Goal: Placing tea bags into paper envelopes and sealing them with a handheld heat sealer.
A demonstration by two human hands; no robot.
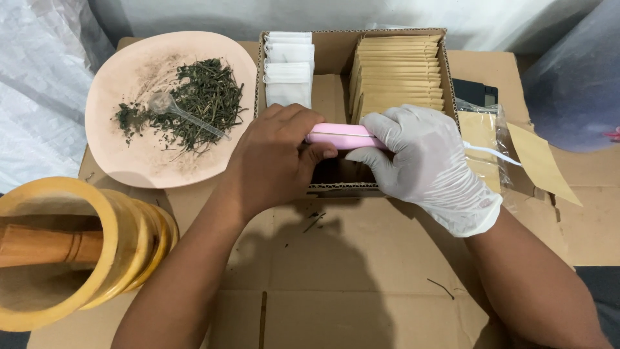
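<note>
Pink bar-shaped tool point(342, 136), slim, long axis running left to right, level over the front edge of the open cardboard box point(336, 55), just ahead of both wrists. Gripped at its left end by the bare left hand point(278, 158), thumb on the near side, fingers curled over the top; clamped at its right end by the white-gloved right hand point(426, 161), a thin white cord trailing rightward. Both equally near, knuckles almost touching. Behind: white sachets point(289, 68), tan envelopes point(399, 71). Left: pink plate point(123, 158) of dried herbs point(203, 97), wooden mortar point(58, 258).

One head-worn view is given, aimed steeply down and close over the cardboard-covered table point(361, 284).
</note>
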